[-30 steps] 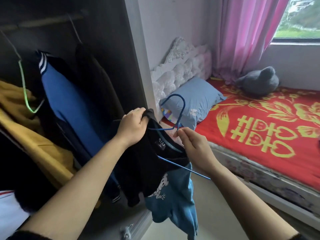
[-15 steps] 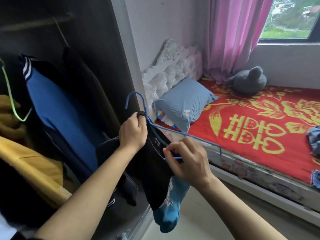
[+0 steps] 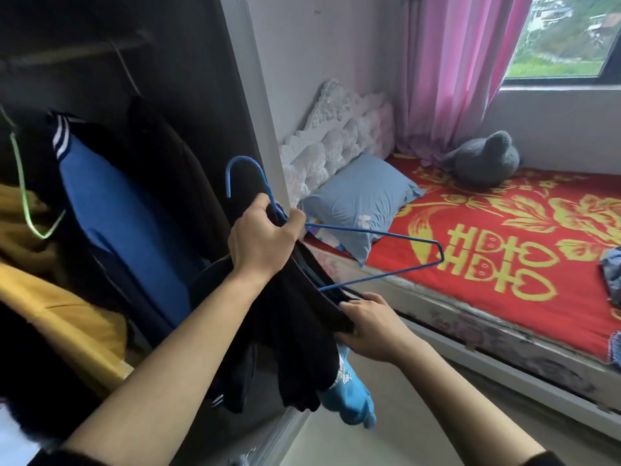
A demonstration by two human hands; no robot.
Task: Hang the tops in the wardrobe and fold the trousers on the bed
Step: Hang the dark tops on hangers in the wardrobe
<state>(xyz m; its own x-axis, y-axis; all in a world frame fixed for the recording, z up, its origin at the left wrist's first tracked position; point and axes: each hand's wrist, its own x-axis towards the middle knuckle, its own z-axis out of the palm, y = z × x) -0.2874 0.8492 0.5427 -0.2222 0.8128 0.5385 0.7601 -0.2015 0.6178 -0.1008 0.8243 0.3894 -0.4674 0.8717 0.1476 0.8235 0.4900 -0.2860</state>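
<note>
hanger (image 3: 369, 232): thin glossy blue wire | top (image 3: 302, 331): matt blk cloth

Home bedroom: bed (image 3: 524, 264) with red cover, blue pillow (image 3: 359, 196), pink curtain (image 3: 450, 68), open wardrobe (image 3: 188, 62) of hanging clothes.

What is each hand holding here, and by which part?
Left hand grips the blue hanger at its neck, below the hook. Right hand pinches the black top by its fabric edge, near the hanger's lower bar.
</note>
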